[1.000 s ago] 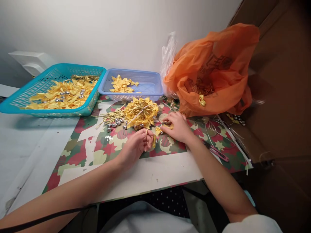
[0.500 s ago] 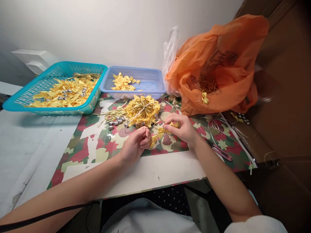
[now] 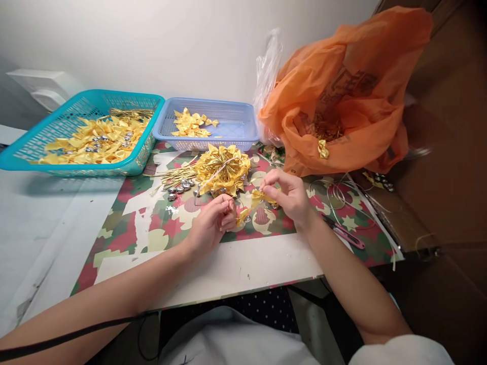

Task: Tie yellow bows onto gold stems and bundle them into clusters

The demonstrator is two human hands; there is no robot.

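Yellow ribbon bows with small silver bells (image 3: 243,217) form a short string between my two hands. Its left end meets the fingertips of my left hand (image 3: 215,218), pinched over a thin wire. Above the bows at the right end (image 3: 262,197), my right hand (image 3: 285,195) has its thumb and forefinger pressed together; what they pinch is too small to make out. Just beyond my hands lies a round yellow and gold flower cluster (image 3: 222,170). Gold twist ties (image 3: 177,176) and loose silver bells (image 3: 180,188) lie left of it.
At the back left stands a teal basket (image 3: 137,165) of yellow bows and bells, beside a blue basket (image 3: 207,144) with fewer bows. An open orange bag (image 3: 342,61) stands back right. Coiled clear line (image 3: 335,195) and a pink cutter (image 3: 348,236) lie right of my hands.
My right hand has lifted slightly away from the bows, which it was holding before. My left hand stays nearly in place. The view has shifted a little.
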